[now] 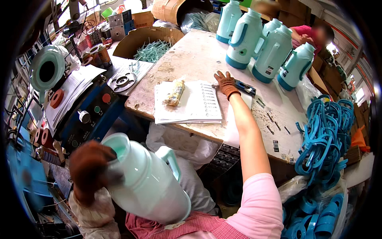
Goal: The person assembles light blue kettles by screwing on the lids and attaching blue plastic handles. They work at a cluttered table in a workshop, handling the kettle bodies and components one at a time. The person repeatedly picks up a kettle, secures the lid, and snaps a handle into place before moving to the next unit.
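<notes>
A pale mint-green thermos flask (149,179), with a loop handle and an uncovered mouth, leans tilted on my lap. My left hand (91,169), in a brown glove and blurred by motion, grips it at the neck; its fingers are only partly distinguishable. My right arm stretches across the worktable (183,51). In a brown glove too, my right hand (227,85) rests on the tabletop with fingers spread. Beside it lies a blue and black hand tool (244,87), partly hidden. A stack of printed sheets (195,103) lies to its left, topped by a small clear-wrapped packet (175,93).
Several finished-looking flasks (244,40) stand at the table's far side, near another person (314,36). Blue straps (326,135) hang at the right above blue rings (314,219). A carton of thin green strips (153,51) and a control box (95,111) are left. Small dark labels (270,129) dot the table.
</notes>
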Demonstrator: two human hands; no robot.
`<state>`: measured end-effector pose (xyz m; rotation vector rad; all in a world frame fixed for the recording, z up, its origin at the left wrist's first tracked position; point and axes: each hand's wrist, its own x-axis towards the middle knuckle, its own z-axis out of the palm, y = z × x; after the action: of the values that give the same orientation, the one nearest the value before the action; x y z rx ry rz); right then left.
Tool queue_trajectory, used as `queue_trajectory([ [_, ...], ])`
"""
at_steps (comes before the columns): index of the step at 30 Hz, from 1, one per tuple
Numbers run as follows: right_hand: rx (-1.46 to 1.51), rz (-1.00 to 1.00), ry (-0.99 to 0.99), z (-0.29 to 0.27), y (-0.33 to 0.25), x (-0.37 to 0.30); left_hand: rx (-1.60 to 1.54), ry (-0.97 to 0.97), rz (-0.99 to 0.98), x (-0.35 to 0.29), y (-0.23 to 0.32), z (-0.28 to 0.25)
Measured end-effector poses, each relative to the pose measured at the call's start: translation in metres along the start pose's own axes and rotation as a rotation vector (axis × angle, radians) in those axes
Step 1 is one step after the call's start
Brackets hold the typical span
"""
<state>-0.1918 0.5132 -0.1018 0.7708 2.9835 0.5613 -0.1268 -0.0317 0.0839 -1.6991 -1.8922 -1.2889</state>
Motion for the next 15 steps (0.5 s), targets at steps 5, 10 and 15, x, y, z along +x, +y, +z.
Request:
queue_trajectory([
  [5, 0.103, 0.117, -0.035, -0.038, 0.009, -0.016, 0.104, -0.177, -0.618, -0.023, -0.124, 0.049],
  [10, 0.889, -0.212, 0.368, -0.065, -0.003, -0.108, 0.551, -0.524, -0.717, -0.058, -0.158, 0.117],
  [15, 0.55, -0.277, -0.002, -0.066, -0.028, -0.196, 0.495, -0.425, 0.118, -0.003, -0.122, 0.189],
])
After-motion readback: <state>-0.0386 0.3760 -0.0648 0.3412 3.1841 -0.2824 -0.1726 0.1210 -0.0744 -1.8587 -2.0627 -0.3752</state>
